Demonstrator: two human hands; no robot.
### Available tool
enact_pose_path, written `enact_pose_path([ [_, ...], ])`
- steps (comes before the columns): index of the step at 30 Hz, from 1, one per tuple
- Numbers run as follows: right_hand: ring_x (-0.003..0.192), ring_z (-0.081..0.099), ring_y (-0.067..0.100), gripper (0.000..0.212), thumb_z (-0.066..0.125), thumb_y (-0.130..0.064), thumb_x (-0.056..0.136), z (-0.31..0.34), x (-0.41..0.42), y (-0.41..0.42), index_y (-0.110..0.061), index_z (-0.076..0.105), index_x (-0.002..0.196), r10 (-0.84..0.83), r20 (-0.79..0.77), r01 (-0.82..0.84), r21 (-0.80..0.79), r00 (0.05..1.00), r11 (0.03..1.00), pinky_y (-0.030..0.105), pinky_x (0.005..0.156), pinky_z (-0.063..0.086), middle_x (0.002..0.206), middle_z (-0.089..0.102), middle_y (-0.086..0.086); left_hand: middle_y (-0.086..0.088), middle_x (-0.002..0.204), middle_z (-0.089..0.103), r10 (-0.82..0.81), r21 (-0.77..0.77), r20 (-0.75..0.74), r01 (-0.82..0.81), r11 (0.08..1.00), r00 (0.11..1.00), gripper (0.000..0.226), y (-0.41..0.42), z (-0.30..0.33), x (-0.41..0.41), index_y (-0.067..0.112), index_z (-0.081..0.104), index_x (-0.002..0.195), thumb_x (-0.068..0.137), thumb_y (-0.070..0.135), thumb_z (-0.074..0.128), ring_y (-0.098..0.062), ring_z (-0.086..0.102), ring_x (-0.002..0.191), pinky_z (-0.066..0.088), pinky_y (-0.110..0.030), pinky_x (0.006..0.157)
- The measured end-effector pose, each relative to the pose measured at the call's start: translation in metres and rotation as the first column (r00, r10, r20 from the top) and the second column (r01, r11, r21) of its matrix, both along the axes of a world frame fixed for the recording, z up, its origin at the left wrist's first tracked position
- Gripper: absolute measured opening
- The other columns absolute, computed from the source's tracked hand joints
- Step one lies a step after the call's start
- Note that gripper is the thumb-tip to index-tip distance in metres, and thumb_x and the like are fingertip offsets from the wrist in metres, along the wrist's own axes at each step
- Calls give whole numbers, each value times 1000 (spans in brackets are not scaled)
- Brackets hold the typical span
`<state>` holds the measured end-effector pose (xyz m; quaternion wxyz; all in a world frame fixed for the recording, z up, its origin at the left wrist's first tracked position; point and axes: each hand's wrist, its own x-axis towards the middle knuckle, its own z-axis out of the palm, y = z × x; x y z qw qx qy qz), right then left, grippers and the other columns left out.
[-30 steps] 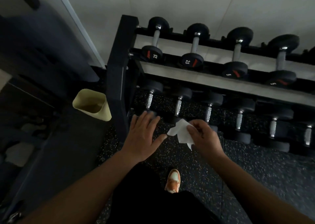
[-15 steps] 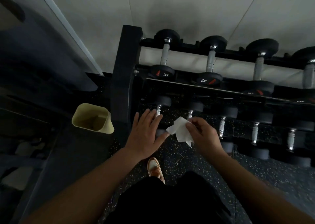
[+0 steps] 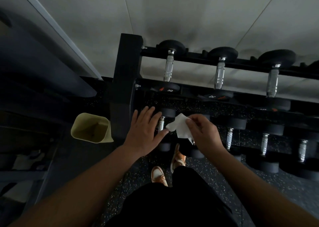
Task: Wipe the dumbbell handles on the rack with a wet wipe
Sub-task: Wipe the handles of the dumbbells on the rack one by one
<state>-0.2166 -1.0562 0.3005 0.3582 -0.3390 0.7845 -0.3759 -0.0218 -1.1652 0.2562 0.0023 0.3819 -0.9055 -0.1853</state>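
Observation:
A black two-tier dumbbell rack (image 3: 126, 71) stands against the wall. Black dumbbells with chrome handles lie across both tiers. My right hand (image 3: 202, 135) pinches a white wet wipe (image 3: 180, 128) above the lower tier. My left hand (image 3: 145, 131) is flat with fingers spread, and its thumb tip touches the wipe's left corner. Between my hands shows the chrome handle of the leftmost lower dumbbell (image 3: 161, 125). The upper tier's leftmost handle (image 3: 168, 69) is higher up, away from both hands.
A pale yellow bin (image 3: 91, 128) stands on the floor left of the rack's post. My orange-and-white shoes (image 3: 159, 175) are on the speckled rubber floor just before the lower tier. Dark equipment fills the left side.
The view has closed in on the rack and tilted down. My hands stay together on the wipe and now sit over the leftmost lower dumbbell.

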Motion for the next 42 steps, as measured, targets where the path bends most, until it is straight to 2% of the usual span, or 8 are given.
enact_pose_path([
  [6, 68, 61, 10, 10, 57, -37, 94, -3, -30, -39, -43, 60, 86, 73, 36, -73, -3, 997, 997, 35, 61, 54, 81, 65, -10, -4, 165, 17, 64, 21, 51, -65, 998, 997, 79, -27, -1, -24, 23, 28, 154, 93, 71, 17, -20, 1, 154, -11, -45, 123],
  [9, 68, 60, 10, 10, 57, -36, 94, -3, -42, -56, -42, 60, 86, 109, 38, -108, -19, 993, 994, 37, 62, 53, 80, 64, -11, -4, 166, 15, 75, 13, 76, -76, 997, 994, 80, -41, -4, -30, 23, 26, 155, 92, 71, 14, -20, -1, 154, -11, -45, 123],
  [20, 67, 58, 5, 6, 54, -34, 97, -10, -52, -105, -32, 60, 95, 120, 18, -121, 32, 993, 992, 18, 53, 44, 82, 62, -10, -8, 164, 21, 29, -1, 78, -29, 1000, 997, 71, -115, -28, -30, 22, 30, 152, 98, 66, 21, -24, 5, 154, -2, -52, 124],
  [25, 69, 61, 10, 6, 54, -36, 96, -16, -42, -125, -34, 59, 94, 36, 19, -37, 57, 999, 998, 25, 54, 49, 83, 63, -9, -9, 164, 20, -35, 20, 64, 34, 999, 997, 71, -154, -43, -28, 22, 30, 152, 97, 66, 17, -24, 6, 154, -1, -51, 124],
  [28, 70, 60, 9, 5, 54, -36, 96, -17, -34, -138, -34, 58, 94, -2, 18, 1, 58, 1000, 998, 22, 53, 46, 83, 62, -10, -9, 164, 20, -79, 22, 73, 77, 997, 994, 73, -178, -51, -28, 20, 32, 152, 98, 65, 15, -25, 6, 154, 0, -52, 124],
  [33, 71, 58, 5, 6, 54, -38, 95, -18, -26, -160, -35, 58, 92, -76, 29, 73, 79, 997, 994, 25, 55, 49, 84, 61, -11, -8, 161, 29, -210, -31, 86, 213, 977, 974, 68, -216, -64, -31, 17, 42, 147, 100, 61, 19, -27, 13, 153, 3, -55, 123],
  [36, 77, 59, 7, 7, 54, -37, 95, -18, -24, -173, -33, 59, 95, -102, 11, 101, 72, 995, 992, 34, 60, 54, 85, 60, -12, -7, 159, 32, -285, -62, 130, 295, 953, 950, 67, -236, -72, -33, 17, 45, 145, 100, 60, 19, -27, 15, 152, 5, -56, 123],
  [42, 80, 61, 12, 9, 54, -35, 96, -18, -34, -200, -29, 59, 100, -119, -2, 119, 51, 993, 992, 37, 63, 55, 90, 60, -10, -8, 159, 34, -337, -87, 146, 351, 932, 930, 66, -260, -83, -44, 19, 47, 143, 99, 60, 20, -27, 15, 152, -1, -58, 122],
])
